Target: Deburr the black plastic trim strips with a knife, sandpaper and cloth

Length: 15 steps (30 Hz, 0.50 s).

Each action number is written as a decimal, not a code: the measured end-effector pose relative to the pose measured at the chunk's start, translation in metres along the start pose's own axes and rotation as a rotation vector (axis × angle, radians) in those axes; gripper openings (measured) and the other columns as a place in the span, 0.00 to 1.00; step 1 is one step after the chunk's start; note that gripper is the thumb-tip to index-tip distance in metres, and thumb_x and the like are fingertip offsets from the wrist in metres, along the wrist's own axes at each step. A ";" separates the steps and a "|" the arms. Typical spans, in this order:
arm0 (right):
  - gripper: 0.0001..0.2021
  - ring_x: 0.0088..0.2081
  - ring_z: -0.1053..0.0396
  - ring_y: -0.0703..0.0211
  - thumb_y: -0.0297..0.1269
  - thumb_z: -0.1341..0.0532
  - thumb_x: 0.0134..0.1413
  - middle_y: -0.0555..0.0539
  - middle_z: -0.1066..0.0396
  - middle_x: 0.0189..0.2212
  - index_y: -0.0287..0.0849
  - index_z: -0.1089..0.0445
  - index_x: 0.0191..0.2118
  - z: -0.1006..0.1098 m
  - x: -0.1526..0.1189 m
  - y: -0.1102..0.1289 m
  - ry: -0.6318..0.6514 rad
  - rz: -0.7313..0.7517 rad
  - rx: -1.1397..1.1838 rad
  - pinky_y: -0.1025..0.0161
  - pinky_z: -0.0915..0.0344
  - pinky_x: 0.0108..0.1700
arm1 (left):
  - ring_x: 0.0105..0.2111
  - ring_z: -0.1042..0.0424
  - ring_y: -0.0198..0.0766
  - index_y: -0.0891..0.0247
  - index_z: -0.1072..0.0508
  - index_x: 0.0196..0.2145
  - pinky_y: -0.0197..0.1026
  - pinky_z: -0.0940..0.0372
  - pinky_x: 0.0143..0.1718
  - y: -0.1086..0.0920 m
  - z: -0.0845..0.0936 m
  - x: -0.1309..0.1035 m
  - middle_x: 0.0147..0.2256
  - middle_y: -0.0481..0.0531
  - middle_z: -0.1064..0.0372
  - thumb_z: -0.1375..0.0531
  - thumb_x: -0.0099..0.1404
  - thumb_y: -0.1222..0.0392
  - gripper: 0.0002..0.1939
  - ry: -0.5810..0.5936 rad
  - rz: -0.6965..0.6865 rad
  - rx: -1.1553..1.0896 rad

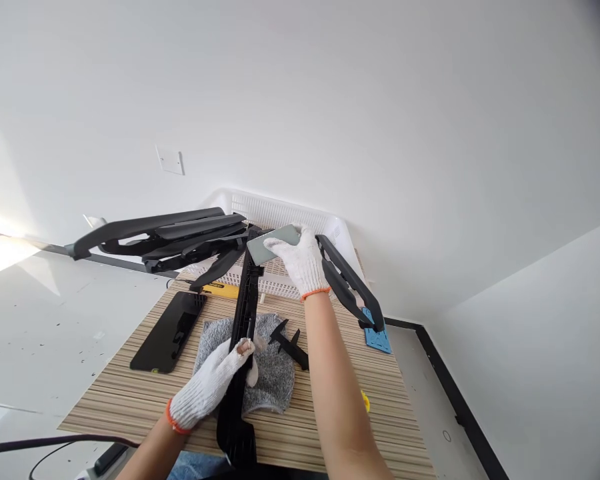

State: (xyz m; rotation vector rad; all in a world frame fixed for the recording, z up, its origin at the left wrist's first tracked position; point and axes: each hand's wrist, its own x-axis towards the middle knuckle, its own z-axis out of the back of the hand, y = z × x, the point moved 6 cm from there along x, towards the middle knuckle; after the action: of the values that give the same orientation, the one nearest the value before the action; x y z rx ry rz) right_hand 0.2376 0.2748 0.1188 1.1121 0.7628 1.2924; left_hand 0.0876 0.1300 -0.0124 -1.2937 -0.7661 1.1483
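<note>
My left hand (210,385), in a white knit glove with an orange cuff, is closed around a long black plastic part (245,300) that stands lengthwise before me. A short dark stick-like bit shows by its fingertips; I cannot tell what it is. Farther up, my gloved right hand (304,263) grips a flat grey-green rectangular piece (271,244) between thumb and fingers. That piece lies over the part's far end, and whether they touch is unclear. Beneath the part is a grey cloth (273,383), with a black caliper (293,348) on its right side.
A white slotted basket (290,208) against the wall holds several black plastic parts (165,233), with others jutting out at right (353,280). On the striped table (115,393) lie a black phone-like slab (170,333), a yellow tool (221,290) and a blue plate (377,339).
</note>
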 end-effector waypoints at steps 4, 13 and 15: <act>0.32 0.49 0.24 0.50 0.47 0.29 0.49 0.41 0.24 0.52 0.44 0.33 0.59 -0.010 0.006 -0.022 -0.118 0.002 0.224 0.54 0.26 0.52 | 0.23 0.41 0.36 0.61 0.30 0.26 0.40 0.43 0.29 0.011 -0.003 0.002 0.21 0.48 0.34 0.50 0.69 0.27 0.34 0.004 0.036 -0.133; 0.28 0.31 0.23 0.59 0.49 0.31 0.55 0.45 0.23 0.46 0.48 0.34 0.59 -0.018 0.005 -0.034 0.085 -0.023 0.444 0.61 0.24 0.31 | 0.22 0.43 0.35 0.61 0.31 0.32 0.39 0.44 0.28 0.008 -0.005 0.000 0.20 0.46 0.35 0.48 0.70 0.30 0.29 -0.002 0.034 -0.174; 0.27 0.31 0.23 0.58 0.50 0.30 0.55 0.44 0.23 0.44 0.47 0.32 0.57 -0.023 0.003 -0.032 0.203 -0.021 0.397 0.60 0.25 0.30 | 0.22 0.44 0.34 0.60 0.32 0.32 0.39 0.44 0.27 0.007 -0.006 0.000 0.20 0.46 0.36 0.48 0.70 0.30 0.29 0.000 0.034 -0.189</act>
State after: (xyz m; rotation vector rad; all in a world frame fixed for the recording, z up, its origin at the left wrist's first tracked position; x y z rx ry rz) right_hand 0.2277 0.2852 0.0818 1.2916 1.2182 1.2809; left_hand 0.0914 0.1279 -0.0203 -1.4689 -0.8717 1.1232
